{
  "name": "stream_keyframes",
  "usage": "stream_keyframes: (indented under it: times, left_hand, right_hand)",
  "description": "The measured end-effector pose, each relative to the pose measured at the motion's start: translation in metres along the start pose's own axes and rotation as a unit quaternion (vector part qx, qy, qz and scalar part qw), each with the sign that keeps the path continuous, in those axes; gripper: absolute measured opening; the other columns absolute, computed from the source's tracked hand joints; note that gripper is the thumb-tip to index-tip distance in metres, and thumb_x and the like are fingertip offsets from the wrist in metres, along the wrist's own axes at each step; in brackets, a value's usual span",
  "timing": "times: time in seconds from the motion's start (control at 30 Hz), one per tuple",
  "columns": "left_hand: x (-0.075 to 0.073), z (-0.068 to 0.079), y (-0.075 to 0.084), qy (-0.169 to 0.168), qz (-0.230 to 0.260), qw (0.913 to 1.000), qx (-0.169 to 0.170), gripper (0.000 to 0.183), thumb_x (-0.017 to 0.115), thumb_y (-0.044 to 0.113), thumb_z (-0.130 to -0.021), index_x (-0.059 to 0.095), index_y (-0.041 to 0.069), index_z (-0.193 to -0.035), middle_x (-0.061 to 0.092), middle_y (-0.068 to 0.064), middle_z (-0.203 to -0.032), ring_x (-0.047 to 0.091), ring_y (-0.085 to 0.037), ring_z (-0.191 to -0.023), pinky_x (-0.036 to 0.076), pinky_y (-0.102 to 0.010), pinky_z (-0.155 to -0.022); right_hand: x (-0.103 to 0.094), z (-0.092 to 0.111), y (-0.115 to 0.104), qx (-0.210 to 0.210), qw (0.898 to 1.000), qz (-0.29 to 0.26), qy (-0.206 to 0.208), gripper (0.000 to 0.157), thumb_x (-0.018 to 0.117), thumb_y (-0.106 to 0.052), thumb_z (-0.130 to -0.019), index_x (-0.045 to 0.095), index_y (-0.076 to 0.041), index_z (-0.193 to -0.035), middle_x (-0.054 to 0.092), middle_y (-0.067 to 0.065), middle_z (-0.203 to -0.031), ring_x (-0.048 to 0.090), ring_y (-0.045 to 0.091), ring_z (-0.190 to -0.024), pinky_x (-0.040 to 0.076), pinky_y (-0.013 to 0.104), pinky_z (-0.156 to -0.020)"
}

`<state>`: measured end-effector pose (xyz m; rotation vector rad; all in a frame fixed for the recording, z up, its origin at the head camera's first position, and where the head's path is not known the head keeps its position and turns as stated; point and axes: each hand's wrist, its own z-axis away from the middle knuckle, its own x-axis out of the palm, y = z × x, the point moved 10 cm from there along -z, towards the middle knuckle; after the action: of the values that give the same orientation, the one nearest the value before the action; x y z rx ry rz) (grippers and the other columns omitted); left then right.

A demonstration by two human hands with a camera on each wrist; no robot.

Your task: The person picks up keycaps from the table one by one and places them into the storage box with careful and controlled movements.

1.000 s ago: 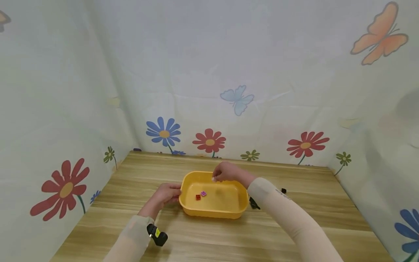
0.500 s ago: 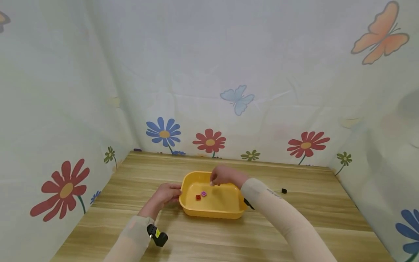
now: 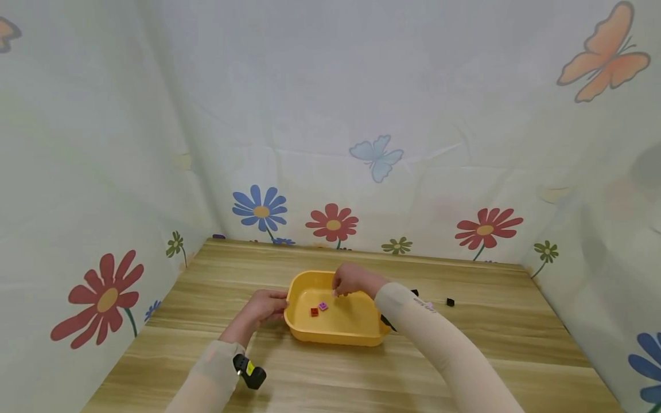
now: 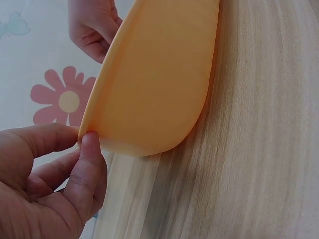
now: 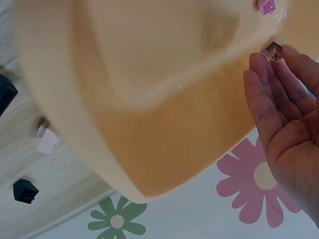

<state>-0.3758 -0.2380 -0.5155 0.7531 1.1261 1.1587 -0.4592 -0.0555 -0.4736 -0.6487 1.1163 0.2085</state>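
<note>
A yellow plastic basin [image 3: 335, 338] stands on the wooden table. My left hand [image 3: 264, 305] pinches the left rim between thumb and fingers, as the left wrist view shows close up. Over the basin's far part is my right hand [image 3: 352, 279], which holds a small pale toy brick [image 5: 274, 49] at its fingertips, with a brownish underside showing. On the basin floor lie a red toy brick [image 3: 314, 312] and a pinkish-purple toy brick [image 3: 323, 306], close together. Both are left of and below the right hand in the head view.
Right of the basin lie a dark block [image 5: 25, 191], another dark block [image 5: 6, 93] cut by the frame edge, and a pale pink block [image 5: 48, 141]. My right sleeve [image 3: 434, 332] crosses the basin's right side. A flowered cloth [image 3: 310, 115] hangs behind the table.
My right hand has moved slightly left and lower over the basin with the pale brick. The sleeve's shift uncovers small pieces right of the basin. My left hand stays on the rim.
</note>
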Motion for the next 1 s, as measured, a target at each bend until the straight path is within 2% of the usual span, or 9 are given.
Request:
stream_keyframes:
  times: [0.37,0.7,1.0]
  left_hand:
    - [0.001,0.0,0.003,-0.001,-0.006,1.0,0.003,0.039,0.061,0.002,-0.098,0.06,-0.013,-0.134,0.069,-0.03,-0.124,0.072,-0.017,-0.086,0.064,-0.029,-0.076]
    - [0.001,-0.001,0.001,0.002,-0.006,1.0,0.006,0.038,0.061,0.001,-0.097,0.061,-0.013,-0.133,0.07,-0.03,-0.123,0.071,-0.016,-0.085,0.063,-0.027,-0.074]
    - [0.001,0.0,0.001,-0.004,0.006,0.9999,0.012,0.038,0.06,0.0,-0.097,0.06,-0.014,-0.132,0.068,-0.032,-0.124,0.072,-0.018,-0.085,0.064,-0.031,-0.076]
  right_hand:
    - [0.003,0.003,-0.012,-0.007,1.0,0.029,-0.006,0.01,0.076,-0.015,-0.093,0.077,-0.005,-0.095,0.073,0.005,-0.084,0.056,0.011,-0.068,0.05,0.022,-0.067]
    - [0.009,-0.005,-0.013,-0.013,0.998,0.052,-0.013,0.01,0.076,-0.014,-0.093,0.077,-0.004,-0.092,0.072,0.005,-0.08,0.054,0.012,-0.068,0.05,0.024,-0.069]
    - [0.017,-0.011,-0.012,-0.005,0.996,0.087,-0.022,0.011,0.074,-0.015,-0.094,0.075,-0.006,-0.09,0.065,0.001,-0.076,0.052,0.011,-0.067,0.049,0.023,-0.068]
